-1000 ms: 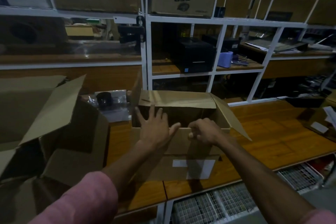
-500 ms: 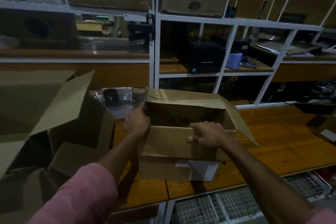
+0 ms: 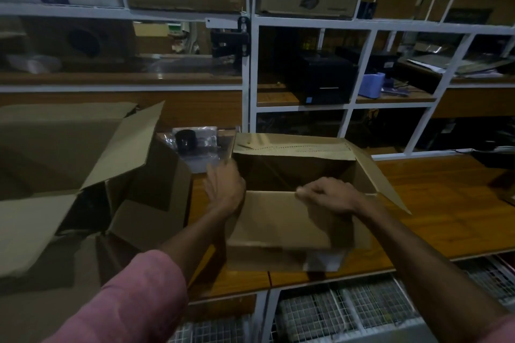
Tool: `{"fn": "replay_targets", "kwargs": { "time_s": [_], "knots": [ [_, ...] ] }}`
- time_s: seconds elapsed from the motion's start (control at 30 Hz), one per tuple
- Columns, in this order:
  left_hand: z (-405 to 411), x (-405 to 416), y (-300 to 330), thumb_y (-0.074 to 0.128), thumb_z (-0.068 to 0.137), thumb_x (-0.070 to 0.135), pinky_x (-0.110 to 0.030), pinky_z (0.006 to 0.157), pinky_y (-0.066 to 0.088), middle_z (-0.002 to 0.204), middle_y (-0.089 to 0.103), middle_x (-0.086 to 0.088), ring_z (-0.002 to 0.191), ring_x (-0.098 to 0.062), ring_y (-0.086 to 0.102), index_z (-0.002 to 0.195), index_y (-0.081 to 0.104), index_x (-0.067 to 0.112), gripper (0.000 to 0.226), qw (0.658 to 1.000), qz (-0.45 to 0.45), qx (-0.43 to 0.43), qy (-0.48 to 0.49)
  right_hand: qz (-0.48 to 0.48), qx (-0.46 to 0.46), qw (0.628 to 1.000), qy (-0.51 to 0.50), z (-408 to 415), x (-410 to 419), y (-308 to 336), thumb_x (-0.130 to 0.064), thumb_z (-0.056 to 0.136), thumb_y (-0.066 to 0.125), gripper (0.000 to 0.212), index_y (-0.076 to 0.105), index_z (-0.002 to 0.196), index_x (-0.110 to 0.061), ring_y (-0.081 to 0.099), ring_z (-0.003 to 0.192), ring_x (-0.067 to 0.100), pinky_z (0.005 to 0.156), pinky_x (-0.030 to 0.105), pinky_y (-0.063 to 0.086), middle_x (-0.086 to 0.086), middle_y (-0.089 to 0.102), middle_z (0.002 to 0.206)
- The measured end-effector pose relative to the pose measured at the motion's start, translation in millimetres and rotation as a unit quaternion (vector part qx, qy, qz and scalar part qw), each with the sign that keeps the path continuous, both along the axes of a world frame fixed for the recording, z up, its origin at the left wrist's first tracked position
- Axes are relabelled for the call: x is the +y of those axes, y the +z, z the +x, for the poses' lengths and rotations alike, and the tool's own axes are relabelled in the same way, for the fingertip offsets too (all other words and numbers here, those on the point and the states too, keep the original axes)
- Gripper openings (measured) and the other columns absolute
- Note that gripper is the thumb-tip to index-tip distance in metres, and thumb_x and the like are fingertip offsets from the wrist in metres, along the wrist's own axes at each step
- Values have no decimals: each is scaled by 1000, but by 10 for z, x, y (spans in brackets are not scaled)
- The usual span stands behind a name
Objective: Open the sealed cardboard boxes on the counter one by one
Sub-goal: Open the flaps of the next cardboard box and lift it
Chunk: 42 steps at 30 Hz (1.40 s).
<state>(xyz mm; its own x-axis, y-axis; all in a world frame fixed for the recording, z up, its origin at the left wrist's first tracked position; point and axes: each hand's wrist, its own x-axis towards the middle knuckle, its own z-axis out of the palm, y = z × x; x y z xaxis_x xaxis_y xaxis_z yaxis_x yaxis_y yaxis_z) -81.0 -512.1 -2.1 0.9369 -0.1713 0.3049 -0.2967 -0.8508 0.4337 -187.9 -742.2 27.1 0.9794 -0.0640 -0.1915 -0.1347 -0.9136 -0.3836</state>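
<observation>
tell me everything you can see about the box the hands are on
The box is plain brown cardboard, open, upright on the wooden counter. Its far flap stands up, the right flap splays outward, the near flap folds down over the front, where a white label shows. The inside is dark. The right hand grips the near flap's edge; the left hand lies at its left side.

We see a dim, murky scene; shadows swallow the shelves; edges bow outward. Motion blurs the left hand [image 3: 224, 188].
</observation>
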Motion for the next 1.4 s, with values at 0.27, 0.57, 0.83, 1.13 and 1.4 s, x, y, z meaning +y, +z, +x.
{"fn": "replay_targets", "kwargs": {
  "time_s": [0.27, 0.57, 0.83, 1.13, 1.4],
  "knots": [
    [145, -105, 42, 55, 95, 21, -40, 91, 43, 107, 60, 1, 107, -20, 54, 101, 64, 23, 10, 981, 93, -51, -160, 56, 51, 993, -88, 286, 6, 24, -50, 104, 42, 50, 55, 141, -19, 53, 129, 28, 107, 46, 43, 12, 55, 144],
    [727, -455, 160, 60, 95, 32, -59, 121, 13, 167, 8, -6, 154, -29, 1, 157, 19, 22, 76, 966, 133, -31, -220, -6, -127, 990, -61, 1017, -97, 25, -39, 100, 56, 84, -2, 161, -36, 1, 155, 34, 122, 53, 14, 2, -7, 170],
    [1378, -793, 115, 56, 97, 40, -81, 106, 12, 167, -13, 1, 152, -36, -12, 159, -3, 24, 87, 964, 182, 78, -177, -78, -124, 986, -76, 1656, -382, -204, -38, 102, 52, 71, 12, 161, -28, -2, 155, 32, 121, 55, 17, 0, 5, 169],
    [1432, -869, -93, 57, 92, 44, -74, 102, 31, 162, 17, -5, 150, -37, 11, 157, 8, 25, 83, 968, 206, 14, -143, -150, -192, 962, -119, 2165, -413, -521, -31, 97, 57, 35, 47, 130, -27, 38, 125, 31, 95, 45, 46, 8, 47, 135],
    [1409, -855, -71, 52, 95, 44, -75, 105, 28, 165, 12, -5, 152, -35, 8, 158, 12, 25, 77, 967, 201, 10, -155, -143, -127, 975, -110, 2130, -451, -402, -29, 95, 61, 45, 44, 137, -28, 39, 130, 28, 101, 43, 42, 8, 45, 142]
  ]
}}
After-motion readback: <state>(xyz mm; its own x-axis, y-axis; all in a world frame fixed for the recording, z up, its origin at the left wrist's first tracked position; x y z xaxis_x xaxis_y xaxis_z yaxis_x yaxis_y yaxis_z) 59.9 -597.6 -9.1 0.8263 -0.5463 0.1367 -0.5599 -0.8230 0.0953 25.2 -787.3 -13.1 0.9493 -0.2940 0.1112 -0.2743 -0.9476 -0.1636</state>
